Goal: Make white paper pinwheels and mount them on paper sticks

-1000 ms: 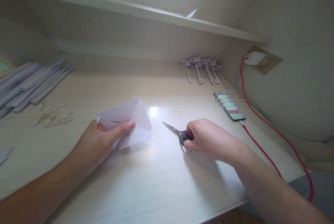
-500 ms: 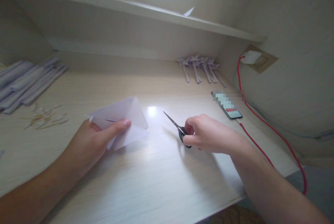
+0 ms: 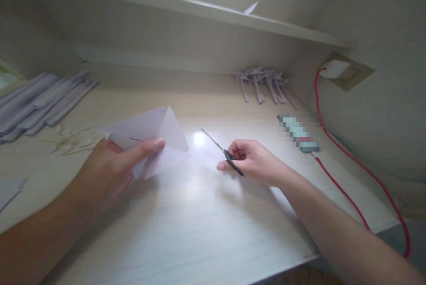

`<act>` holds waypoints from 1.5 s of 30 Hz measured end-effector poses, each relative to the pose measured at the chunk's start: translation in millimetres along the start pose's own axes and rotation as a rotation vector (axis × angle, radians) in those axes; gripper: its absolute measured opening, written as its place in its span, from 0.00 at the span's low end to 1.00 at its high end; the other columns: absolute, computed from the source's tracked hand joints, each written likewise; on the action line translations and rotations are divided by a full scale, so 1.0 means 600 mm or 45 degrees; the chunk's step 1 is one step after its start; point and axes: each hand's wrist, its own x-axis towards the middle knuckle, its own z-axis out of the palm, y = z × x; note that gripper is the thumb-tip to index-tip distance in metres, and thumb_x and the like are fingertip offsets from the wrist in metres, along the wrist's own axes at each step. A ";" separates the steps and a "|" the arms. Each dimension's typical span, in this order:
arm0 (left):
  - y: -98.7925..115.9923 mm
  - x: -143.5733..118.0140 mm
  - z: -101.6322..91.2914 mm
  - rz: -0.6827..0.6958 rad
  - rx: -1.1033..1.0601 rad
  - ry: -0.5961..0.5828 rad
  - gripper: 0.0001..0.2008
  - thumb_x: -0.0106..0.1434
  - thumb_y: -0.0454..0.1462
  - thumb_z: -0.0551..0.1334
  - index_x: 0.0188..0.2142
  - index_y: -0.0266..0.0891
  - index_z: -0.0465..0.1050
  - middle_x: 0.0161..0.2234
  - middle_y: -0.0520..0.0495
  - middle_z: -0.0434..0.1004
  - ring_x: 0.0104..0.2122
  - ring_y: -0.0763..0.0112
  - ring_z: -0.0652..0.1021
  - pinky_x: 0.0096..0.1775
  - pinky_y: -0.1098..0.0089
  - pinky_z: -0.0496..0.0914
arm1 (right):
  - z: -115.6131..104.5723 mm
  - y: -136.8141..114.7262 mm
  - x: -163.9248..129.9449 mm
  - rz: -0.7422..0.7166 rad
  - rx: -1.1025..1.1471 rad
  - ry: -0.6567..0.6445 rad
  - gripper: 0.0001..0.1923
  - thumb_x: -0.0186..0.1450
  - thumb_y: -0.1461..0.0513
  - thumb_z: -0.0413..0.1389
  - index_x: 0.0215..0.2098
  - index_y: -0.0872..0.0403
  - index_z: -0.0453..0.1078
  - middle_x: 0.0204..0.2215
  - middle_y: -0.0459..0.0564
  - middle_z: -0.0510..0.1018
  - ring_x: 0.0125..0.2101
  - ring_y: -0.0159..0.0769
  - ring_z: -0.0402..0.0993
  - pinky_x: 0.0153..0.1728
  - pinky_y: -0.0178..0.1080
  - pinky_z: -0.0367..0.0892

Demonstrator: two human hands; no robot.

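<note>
On the desk [image 3: 206, 227] before us, our left hand [image 3: 109, 172] grips a folded white paper [image 3: 151, 136] by its near corner, thumb laid across the top, the sheet raised a little off the wood. Our right hand [image 3: 251, 161] is closed on the scissors [image 3: 223, 153], fingers at the dark handles, blades shut and pointing up and away toward the left.

Compared with a second ago, the scissors have left the desk: then the hand lay over them with the blades flat on the wood; now they are lifted, the tip higher and angled toward the paper, though well apart from it. The paper has also risen slightly and drifted away from us. We judge that the tool is now picked up and being brought round for a cut, with no cut yet begun.

Hard to read: whether the fingers have passed through the handle loops, since the hand hides them; and how many layers the paper has, as its folds overlap. A bright glare [image 3: 199, 139] on the wood lies between the hands.

Farther off lie paper strips [image 3: 43, 101] at left with small scraps [image 3: 71, 141] beside them, a bundle of folded pieces [image 3: 262, 83] at the back wall, and a phone [image 3: 299, 133], its screen blurred, on a red cable [image 3: 346, 196] running to a wall plug [image 3: 334, 69]. Another sheet [image 3: 8, 189] is cut off by the left edge.
</note>
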 end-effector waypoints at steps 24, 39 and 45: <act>-0.010 0.018 -0.013 0.166 -0.184 -0.096 0.11 0.56 0.35 0.75 0.40 0.39 0.82 0.33 0.50 0.86 0.30 0.68 0.83 0.32 0.76 0.77 | 0.040 -0.013 -0.016 -0.156 0.222 -0.168 0.20 0.55 0.53 0.74 0.25 0.54 0.70 0.21 0.39 0.68 0.23 0.26 0.59 0.22 0.34 0.52; -0.015 0.019 -0.022 0.148 -0.156 -0.068 0.13 0.55 0.36 0.76 0.40 0.39 0.82 0.34 0.50 0.86 0.32 0.67 0.83 0.32 0.75 0.76 | 0.034 -0.011 -0.016 -0.149 0.088 -0.165 0.22 0.57 0.50 0.73 0.24 0.54 0.69 0.21 0.40 0.69 0.22 0.27 0.60 0.22 0.33 0.53; -0.011 0.018 -0.017 0.140 -0.153 -0.064 0.14 0.56 0.35 0.76 0.42 0.38 0.82 0.36 0.49 0.86 0.35 0.67 0.82 0.35 0.74 0.76 | 0.034 -0.013 -0.020 -0.159 0.104 -0.171 0.25 0.56 0.49 0.73 0.23 0.53 0.65 0.20 0.39 0.65 0.22 0.27 0.58 0.21 0.33 0.50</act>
